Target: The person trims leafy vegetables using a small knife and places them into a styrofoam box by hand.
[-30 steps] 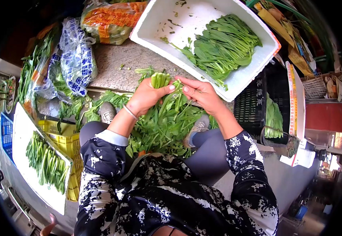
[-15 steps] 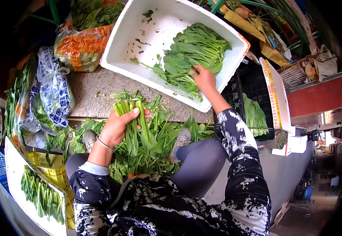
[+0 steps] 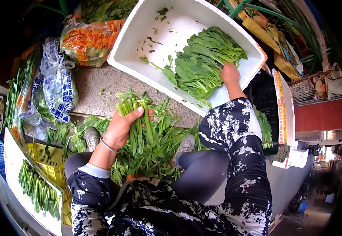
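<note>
My left hand (image 3: 123,125) is wrapped round a small bunch of green stems (image 3: 136,122), its thumb across them and the leaves hanging down. Beneath it, loose greens (image 3: 155,153) are heaped between my feet. My right hand (image 3: 230,74) is inside the white foam box (image 3: 129,70), at the right side of the pile of leafy greens (image 3: 202,59). Its fingers are bent down and partly hidden, with something dark by the fingertips that I cannot make out.
Plastic bags of vegetables (image 3: 59,84) (image 3: 90,43) lie at the upper left. A yellow crate (image 3: 47,157) and a white foam lid (image 3: 13,157) holding greens stand at the left. A black crate (image 3: 257,90) is right of the foam box, near a wire basket (image 3: 301,91).
My right hand has left my left hand and reached into the foam box, then moved further right along the greens. My left hand still holds its bunch, now lower and further left.
</note>
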Action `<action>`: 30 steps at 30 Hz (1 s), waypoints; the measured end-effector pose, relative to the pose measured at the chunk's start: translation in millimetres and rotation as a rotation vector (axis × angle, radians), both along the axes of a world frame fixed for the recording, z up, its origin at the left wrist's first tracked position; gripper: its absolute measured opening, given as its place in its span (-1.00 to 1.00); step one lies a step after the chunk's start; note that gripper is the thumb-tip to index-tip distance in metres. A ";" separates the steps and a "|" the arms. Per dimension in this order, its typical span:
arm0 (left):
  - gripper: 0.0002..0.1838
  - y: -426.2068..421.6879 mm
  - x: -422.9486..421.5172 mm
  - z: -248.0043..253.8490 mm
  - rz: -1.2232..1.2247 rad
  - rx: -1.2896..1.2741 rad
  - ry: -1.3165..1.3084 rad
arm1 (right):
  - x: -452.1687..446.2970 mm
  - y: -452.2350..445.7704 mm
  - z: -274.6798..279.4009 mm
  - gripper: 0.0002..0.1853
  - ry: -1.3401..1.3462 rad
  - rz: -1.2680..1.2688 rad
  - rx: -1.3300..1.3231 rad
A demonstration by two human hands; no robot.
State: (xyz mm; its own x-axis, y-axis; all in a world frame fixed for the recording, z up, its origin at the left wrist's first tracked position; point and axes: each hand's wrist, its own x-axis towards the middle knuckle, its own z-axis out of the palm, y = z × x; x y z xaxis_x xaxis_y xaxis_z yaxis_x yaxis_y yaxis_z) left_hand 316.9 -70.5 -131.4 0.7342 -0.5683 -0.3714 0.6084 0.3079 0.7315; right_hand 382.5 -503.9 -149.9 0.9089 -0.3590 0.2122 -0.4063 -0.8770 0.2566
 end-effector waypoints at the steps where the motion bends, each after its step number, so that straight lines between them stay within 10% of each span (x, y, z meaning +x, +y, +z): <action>1: -0.77 0.4 0.3 -0.6 0.000 0.001 0.002 | 0.1 -1.8 1.4 -0.70 -0.009 0.006 0.014; 6: -0.78 1.5 -0.2 0.1 0.024 0.004 0.036 | -4.1 -4.3 32.1 -0.69 0.017 -0.068 0.124; 12: -0.82 -1.7 -5.2 2.8 0.081 -0.018 0.064 | -34.6 9.9 61.2 -0.79 -0.054 -0.218 1.627; 17: -0.76 -3.2 -7.0 0.0 0.081 -0.032 0.042 | -73.3 54.7 61.7 -0.85 0.006 -0.165 1.968; 21: -0.68 -4.6 -12.1 0.6 0.049 0.112 -0.189 | -94.5 101.3 60.6 -0.81 0.221 -0.087 1.838; 30: -0.82 18.4 -1.2 14.2 -0.289 0.346 -0.322 | -142.8 210.3 62.3 -0.86 0.735 0.759 0.360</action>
